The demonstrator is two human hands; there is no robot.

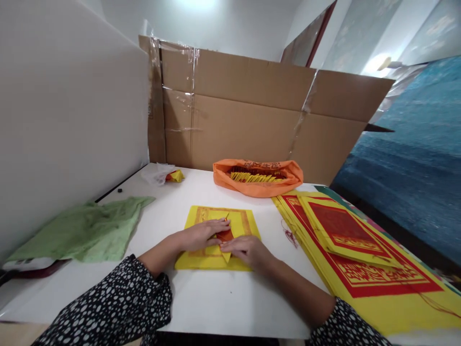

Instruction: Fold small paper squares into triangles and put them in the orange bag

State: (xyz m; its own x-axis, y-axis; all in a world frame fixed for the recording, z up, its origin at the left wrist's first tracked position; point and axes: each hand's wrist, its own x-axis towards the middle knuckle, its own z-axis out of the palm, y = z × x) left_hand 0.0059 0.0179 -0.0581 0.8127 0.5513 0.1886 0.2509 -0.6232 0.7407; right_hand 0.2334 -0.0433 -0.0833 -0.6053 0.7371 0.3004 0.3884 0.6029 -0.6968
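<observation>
A yellow sheet stack (187, 259) with printed red-orange borders lies flat on the white table. On top of it is a small folded paper (226, 235), red-orange in the middle with yellow pointed ends. My left hand (205, 234) presses on its left side, fingers close together and pointing right. From the right, my right hand (248, 251) holds the paper's lower part, with thumb and fingers near the fold. The fingertips of both hands almost meet over the paper, and they hide part of it.
Behind stands an orange bag (257, 191) of folded yellow papers, before a cardboard panel (248, 125). Large yellow-red sheets (392, 302) lie right, near red strings (290, 236). A green cloth (97, 230) lies left; a plastic bag (155, 176) with a yellow-red piece sits back left.
</observation>
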